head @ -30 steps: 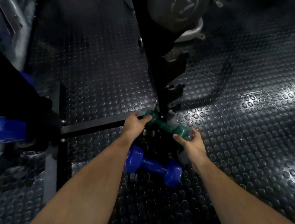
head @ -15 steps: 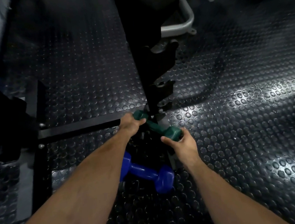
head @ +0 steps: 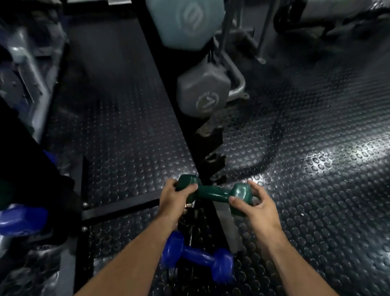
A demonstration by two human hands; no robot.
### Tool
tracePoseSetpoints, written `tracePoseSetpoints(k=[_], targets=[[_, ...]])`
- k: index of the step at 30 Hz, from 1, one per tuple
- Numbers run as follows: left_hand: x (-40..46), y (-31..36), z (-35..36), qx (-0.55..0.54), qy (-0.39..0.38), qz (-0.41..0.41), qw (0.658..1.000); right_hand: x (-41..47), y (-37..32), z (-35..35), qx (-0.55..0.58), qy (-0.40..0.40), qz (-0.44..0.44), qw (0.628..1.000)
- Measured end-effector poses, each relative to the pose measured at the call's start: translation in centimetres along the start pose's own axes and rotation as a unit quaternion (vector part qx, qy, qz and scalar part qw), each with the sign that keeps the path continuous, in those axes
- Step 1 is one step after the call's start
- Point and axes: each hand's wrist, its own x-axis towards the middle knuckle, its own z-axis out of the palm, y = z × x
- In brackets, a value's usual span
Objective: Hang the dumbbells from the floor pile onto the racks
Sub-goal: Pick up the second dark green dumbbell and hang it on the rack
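Note:
A green dumbbell (head: 213, 193) is held level in front of the black upright rack (head: 174, 116), just below its lower hooks (head: 212, 160). My left hand (head: 176, 200) grips its left head and my right hand (head: 256, 203) cups its right head. A blue dumbbell (head: 196, 257) lies on the studded floor under my forearms. On the rack above hang a grey dumbbell (head: 202, 95) and a pale blue-grey one (head: 184, 14).
Another blue dumbbell (head: 21, 222) sits on a second rack at the left edge. The rack's black base bar (head: 119, 210) crosses the floor to the left. Grey machine frames (head: 318, 2) stand at the back right. Studded rubber floor (head: 322, 184) lies to the right.
Both hands have lifted the green dumbbell slightly and levelled it by the rack post. My view has tilted up, bringing the hung dumbbells and machines into sight.

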Motion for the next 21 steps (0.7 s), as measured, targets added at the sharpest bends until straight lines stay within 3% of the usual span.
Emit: tracePoseSetpoints(k=[6, 12, 21], targets=[[-5.2, 5.3, 0.0, -0.115, -0.035, -0.077, 0.990, 0.5, -7.8, -1.4, -0.007, 0.018, -0.086, 0.996], [-10.8, 8.4, 0.9, -0.144, -0.096, -0.038, 0.984, 2.4, -14.8, -2.4, -0.003, -0.017, -0.083, 0.996], [-12.2, 10.6, 3.9, -0.264, -0.144, 0.004, 0.954, 7.0, -22.2, -1.8, 0.018, -0.107, -0.043, 0.993]])
